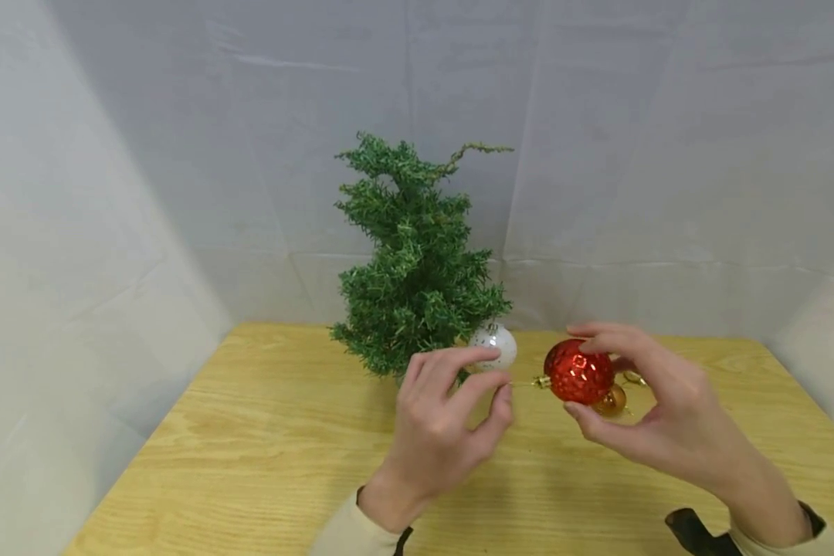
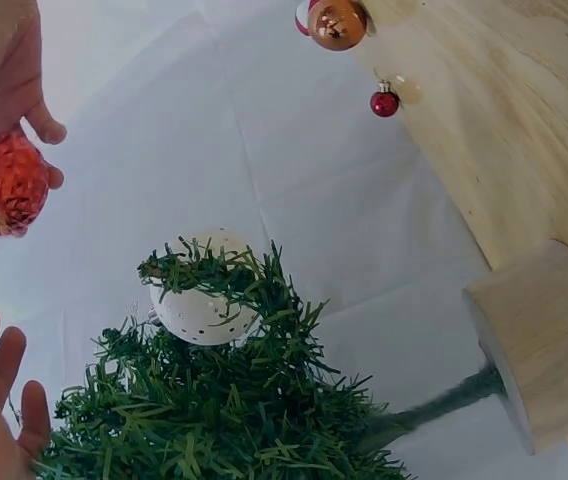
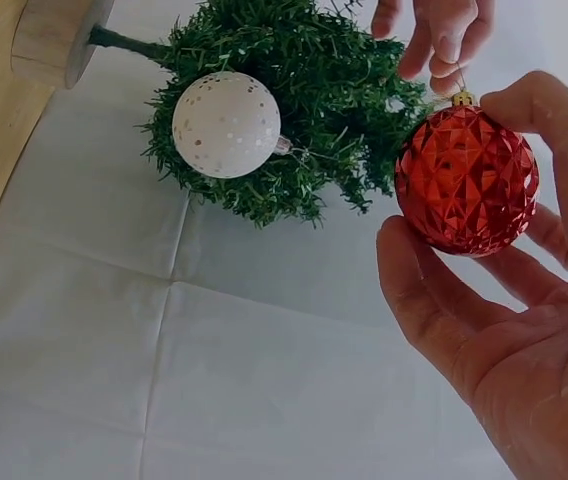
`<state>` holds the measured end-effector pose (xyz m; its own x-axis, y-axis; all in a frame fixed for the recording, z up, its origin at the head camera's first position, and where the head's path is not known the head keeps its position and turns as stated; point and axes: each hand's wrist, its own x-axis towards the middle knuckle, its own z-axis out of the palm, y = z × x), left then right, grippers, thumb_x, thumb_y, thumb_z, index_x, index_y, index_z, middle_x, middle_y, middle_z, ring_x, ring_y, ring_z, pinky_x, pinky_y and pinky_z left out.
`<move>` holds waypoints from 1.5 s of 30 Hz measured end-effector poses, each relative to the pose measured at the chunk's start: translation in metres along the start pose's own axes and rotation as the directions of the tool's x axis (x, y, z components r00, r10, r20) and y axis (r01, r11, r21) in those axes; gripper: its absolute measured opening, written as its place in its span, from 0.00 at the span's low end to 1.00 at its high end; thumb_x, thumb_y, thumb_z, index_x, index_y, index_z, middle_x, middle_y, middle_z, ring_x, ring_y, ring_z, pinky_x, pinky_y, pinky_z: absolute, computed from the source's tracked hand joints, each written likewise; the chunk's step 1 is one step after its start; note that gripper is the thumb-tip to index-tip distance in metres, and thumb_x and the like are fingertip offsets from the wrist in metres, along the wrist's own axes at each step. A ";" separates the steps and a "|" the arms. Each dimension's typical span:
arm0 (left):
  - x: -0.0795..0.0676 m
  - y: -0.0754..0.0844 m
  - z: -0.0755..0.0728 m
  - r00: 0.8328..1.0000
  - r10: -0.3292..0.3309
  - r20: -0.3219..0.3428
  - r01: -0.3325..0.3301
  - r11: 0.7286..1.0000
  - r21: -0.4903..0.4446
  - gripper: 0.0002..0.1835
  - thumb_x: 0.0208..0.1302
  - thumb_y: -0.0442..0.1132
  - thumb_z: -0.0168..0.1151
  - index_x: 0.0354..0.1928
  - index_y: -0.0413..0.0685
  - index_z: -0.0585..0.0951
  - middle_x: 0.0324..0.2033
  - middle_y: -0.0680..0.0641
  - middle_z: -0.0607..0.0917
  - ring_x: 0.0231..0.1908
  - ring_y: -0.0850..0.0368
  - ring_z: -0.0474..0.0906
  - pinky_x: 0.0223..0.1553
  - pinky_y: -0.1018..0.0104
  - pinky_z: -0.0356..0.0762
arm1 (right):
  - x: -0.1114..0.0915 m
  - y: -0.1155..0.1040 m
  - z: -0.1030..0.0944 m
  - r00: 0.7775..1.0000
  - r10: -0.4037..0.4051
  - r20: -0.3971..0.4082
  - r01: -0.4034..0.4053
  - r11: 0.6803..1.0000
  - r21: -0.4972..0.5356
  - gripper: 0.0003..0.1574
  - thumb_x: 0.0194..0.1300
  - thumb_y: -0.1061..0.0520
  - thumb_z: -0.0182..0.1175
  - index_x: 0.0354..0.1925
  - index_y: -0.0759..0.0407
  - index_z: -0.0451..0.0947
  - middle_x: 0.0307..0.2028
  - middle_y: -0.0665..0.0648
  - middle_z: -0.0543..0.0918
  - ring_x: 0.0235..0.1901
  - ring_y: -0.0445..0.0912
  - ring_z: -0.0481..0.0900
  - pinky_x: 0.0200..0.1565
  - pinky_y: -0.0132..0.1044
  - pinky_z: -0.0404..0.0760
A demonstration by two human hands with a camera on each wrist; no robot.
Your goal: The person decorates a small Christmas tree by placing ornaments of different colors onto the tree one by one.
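My right hand [image 1: 667, 421] holds a shiny red faceted Christmas bauble [image 1: 578, 372] between thumb and fingers, above the table. The bauble's gold cap [image 3: 463, 98] faces my left hand [image 1: 441, 421]. A thin gold hanging string [image 1: 523, 384] runs from that cap to the left thumb and index finger, which pinch its end. Just behind the left fingers, a white speckled bauble [image 3: 226, 125] hangs on a low right branch of a small green artificial Christmas tree [image 1: 417, 270]. My left hand partly covers this white bauble in the head view.
Behind my right hand, an orange-gold bauble [image 1: 610, 401] lies on the wooden table [image 1: 250, 455]. The left wrist view also has a small red bauble [image 2: 385, 103] there. The tree stands on a round wooden base [image 2: 539, 345]. Pale sheeting [image 1: 632, 154] hangs behind the table.
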<state>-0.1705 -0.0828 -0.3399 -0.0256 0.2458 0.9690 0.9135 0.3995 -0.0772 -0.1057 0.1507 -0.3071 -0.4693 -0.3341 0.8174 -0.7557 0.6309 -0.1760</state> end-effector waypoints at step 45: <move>0.013 0.007 -0.010 1.000 0.016 -0.001 -0.016 0.999 0.046 0.08 0.67 0.38 0.59 0.32 0.52 0.86 0.32 0.54 0.88 0.37 0.58 0.85 0.43 0.60 0.76 | 0.018 -0.017 0.031 0.994 -0.099 -0.043 0.099 0.995 0.000 0.19 0.79 0.49 0.49 0.39 0.60 0.81 0.36 0.50 0.86 0.27 0.33 0.75 0.26 0.17 0.64</move>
<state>-0.1608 -0.0854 -0.3258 -0.0107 0.2508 0.9680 0.8941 0.4359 -0.1030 -0.1153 0.1126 -0.3065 -0.3722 -0.3646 0.8536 -0.7984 0.5948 -0.0940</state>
